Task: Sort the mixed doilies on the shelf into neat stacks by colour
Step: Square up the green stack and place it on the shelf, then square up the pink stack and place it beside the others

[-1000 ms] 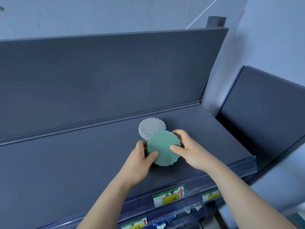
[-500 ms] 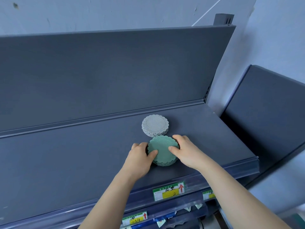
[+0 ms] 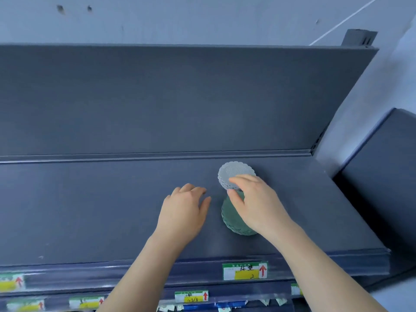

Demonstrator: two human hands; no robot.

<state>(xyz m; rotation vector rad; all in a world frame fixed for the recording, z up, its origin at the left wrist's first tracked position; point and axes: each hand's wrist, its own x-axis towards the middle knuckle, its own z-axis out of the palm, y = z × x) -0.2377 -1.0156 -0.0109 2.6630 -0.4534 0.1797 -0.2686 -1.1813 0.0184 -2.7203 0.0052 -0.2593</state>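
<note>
Two stacks of doilies sit on the dark grey shelf [image 3: 90, 210], right of its middle: a green stack [image 3: 231, 218] nearer the front edge and a white stack [image 3: 234, 171] just behind it, close together, though whether they touch is hidden by the right hand [image 3: 254, 203]. That hand lies palm down over the green stack, covering most of its top, its fingers reaching onto the near edge of the white stack; its grip is loose and spread, closed on nothing. The left hand [image 3: 183, 212] hovers palm down just left of the green stack, apart from it, fingers slightly curled and thumb out, its grip wide and empty. Both forearms rise from the bottom of the view. Four price labels line the shelf's front rail, one [image 3: 245, 270] below the stacks.
</note>
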